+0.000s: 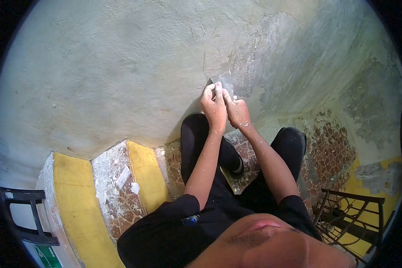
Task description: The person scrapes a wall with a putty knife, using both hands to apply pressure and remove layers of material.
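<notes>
A flat grey metal scraper (228, 81) lies with its blade against the wall (120, 76), close to where smooth pale surface meets a rough, darker patch. My left hand (215, 107) is closed on the scraper's left side, thumb laid along the blade. Just to the right, my right hand (238, 112) also grips the scraper, fingers curled at its lower part. The handle, if there is one, is hidden by the hands. Pale dust or flecks speckle both hands and forearms.
Below the wall, steps with yellow risers (149, 172) and brown patterned treads (116, 210) carry white flakes (123, 177). My knees (289, 145) are bent near the wall. A dark metal railing (350, 216) stands lower right, and a black frame (33, 216) lower left.
</notes>
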### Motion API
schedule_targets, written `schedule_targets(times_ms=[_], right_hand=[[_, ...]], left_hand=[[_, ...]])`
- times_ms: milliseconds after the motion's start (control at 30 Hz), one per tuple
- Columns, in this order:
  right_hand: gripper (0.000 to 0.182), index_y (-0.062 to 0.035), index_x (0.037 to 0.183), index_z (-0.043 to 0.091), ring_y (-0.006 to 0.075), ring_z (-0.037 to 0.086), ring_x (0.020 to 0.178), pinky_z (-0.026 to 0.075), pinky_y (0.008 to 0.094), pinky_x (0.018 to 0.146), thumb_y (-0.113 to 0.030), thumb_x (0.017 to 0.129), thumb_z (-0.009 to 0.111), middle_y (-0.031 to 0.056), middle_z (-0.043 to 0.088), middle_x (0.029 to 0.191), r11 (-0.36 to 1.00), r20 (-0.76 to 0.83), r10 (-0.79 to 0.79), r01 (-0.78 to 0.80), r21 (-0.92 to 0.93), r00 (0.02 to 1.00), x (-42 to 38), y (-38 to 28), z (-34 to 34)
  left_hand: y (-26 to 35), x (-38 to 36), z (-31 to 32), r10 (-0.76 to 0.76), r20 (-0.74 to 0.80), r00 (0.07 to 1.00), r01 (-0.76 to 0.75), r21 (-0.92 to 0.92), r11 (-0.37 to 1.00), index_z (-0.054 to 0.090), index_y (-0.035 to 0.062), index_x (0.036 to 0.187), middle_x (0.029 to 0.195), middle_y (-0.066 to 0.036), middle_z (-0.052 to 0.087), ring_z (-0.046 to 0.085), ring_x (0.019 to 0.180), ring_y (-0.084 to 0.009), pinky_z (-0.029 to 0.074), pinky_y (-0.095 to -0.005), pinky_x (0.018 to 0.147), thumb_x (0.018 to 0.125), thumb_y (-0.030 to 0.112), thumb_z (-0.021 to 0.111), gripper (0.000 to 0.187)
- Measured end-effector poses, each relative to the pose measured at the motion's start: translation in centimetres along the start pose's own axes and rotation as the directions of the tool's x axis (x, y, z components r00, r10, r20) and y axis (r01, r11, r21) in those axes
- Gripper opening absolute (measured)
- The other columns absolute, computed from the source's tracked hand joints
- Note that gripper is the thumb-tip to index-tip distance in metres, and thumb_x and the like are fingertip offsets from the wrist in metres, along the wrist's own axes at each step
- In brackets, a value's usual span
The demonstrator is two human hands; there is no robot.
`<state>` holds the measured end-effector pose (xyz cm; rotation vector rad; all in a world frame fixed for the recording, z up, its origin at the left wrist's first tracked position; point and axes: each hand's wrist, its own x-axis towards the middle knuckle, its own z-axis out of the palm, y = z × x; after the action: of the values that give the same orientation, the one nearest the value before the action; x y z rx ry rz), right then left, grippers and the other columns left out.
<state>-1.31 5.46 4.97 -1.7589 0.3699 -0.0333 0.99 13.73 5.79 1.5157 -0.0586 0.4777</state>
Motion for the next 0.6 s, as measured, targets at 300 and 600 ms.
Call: schedule_targets(times_ms=[300, 600], right_hand=[[0.083, 0.0109, 0.084, 0.072, 0.0265, 0.066, 0.068, 0.051, 0.0427, 0.070, -0.071, 0.093, 0.056, 0.0215, 0.065, 0.063, 0.974, 0.108, 0.226, -0.228, 0.006, 0.968, 0.1, -0.3, 0.7], [0.072, -0.0076, 0.064, 0.056, 0.0114, 0.041, 0.038, 0.026, 0.0314, 0.034, -0.073, 0.094, 0.056, -0.0019, 0.046, 0.052, 0.702, 0.016, 0.009, -0.018, 0.712, 1.000, 0.3, -9.7, -2.0]], left_hand=[[0.6, 0.7, -1.0, -0.163, 0.047, 0.985, 0.169, -0.156, 0.973, 0.072, -0.0086, 0.105, 0.095, -0.008, 0.073, 0.067, 0.081, -0.0104, 0.056, -0.0249, 0.068, 0.099, 0.013, 0.070, 0.023], [11.3, 6.6, 5.1, 0.310, 0.162, 0.937, -0.321, 0.046, 0.946, 0.076, -0.0080, 0.096, 0.080, -0.005, 0.074, 0.063, 0.072, -0.0083, 0.053, -0.0271, 0.065, 0.091, 0.008, 0.072, 0.017]])
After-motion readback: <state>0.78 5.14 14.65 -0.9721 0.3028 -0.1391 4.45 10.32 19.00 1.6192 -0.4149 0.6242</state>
